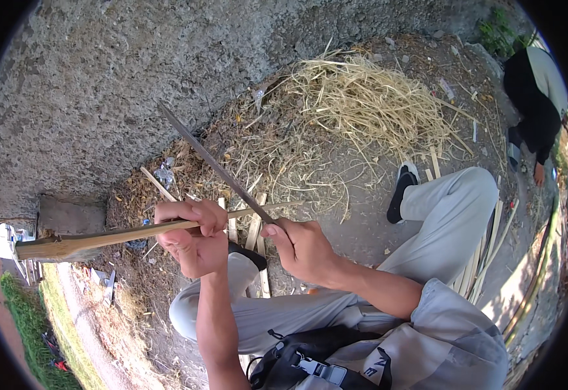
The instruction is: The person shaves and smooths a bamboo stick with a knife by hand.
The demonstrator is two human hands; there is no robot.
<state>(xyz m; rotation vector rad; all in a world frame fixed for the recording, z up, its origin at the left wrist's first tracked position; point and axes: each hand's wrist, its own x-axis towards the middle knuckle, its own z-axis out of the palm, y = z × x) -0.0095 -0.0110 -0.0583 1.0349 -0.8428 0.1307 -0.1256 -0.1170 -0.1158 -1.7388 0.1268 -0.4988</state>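
My left hand (193, 237) is closed around a long split bamboo piece (108, 238). Its thick end, with a knobby node, points to the left, and a thinner tip comes out on the right of my fist. My right hand (303, 250) grips a long, dark-bladed knife (219, 170); its handle is hidden in my fingers. The blade slants up and to the left, and its lower part passes close to the thin end of the bamboo. Whether the two touch, I cannot tell.
A large heap of pale shavings (375, 104) lies on the dirt ahead. Flat bamboo slats (255, 224) rest near my feet, and more strips (485, 253) lie to my right. A rough wall (115, 84) rises at the far left. Another person (537, 97) bends over at the far right.
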